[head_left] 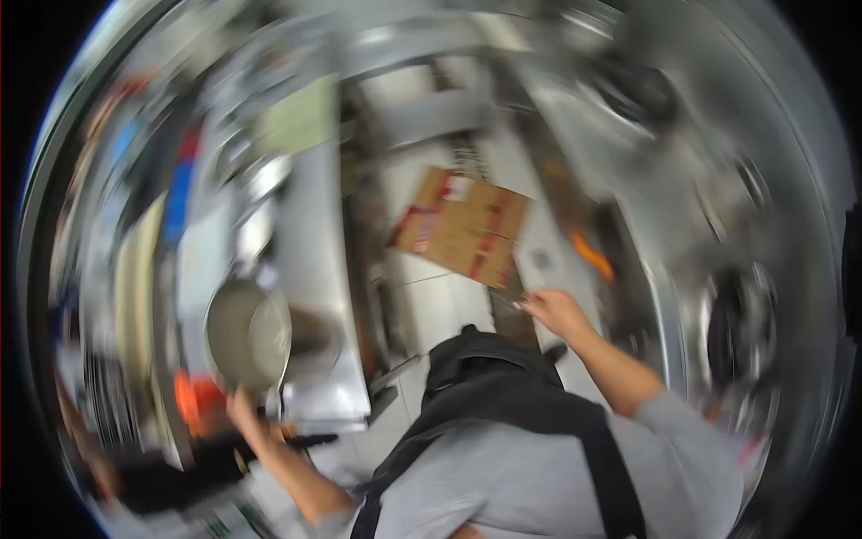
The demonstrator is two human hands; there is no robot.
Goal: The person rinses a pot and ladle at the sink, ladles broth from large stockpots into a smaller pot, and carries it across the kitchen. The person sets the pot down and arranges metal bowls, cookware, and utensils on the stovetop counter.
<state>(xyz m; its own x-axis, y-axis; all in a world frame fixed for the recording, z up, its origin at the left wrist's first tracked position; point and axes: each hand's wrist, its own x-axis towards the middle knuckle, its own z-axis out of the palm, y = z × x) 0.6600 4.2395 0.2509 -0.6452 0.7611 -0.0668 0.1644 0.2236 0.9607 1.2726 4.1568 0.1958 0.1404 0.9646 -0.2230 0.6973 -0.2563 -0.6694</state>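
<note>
A large metal pot [244, 337] is at the left counter, its wide mouth facing up and something pale inside it. My left hand [241, 409] is at the near side of its rim, fingers bent against it, though motion smears the grip. In front of my body, my right hand [549, 310] hangs over the floor with its fingers closed. A small pale or shiny bit shows at those fingertips, too blurred to name. Beyond the right hand, a flattened cardboard sheet [467, 225] with red print lies on the floor.
A steel counter [314, 225] runs along the left, with bowls [260, 202] and a pale green board [296, 117]. Beside the pot is an orange object [199, 400]. On the right is a steel cooking range [664, 296] with a dark round burner or pan [741, 323].
</note>
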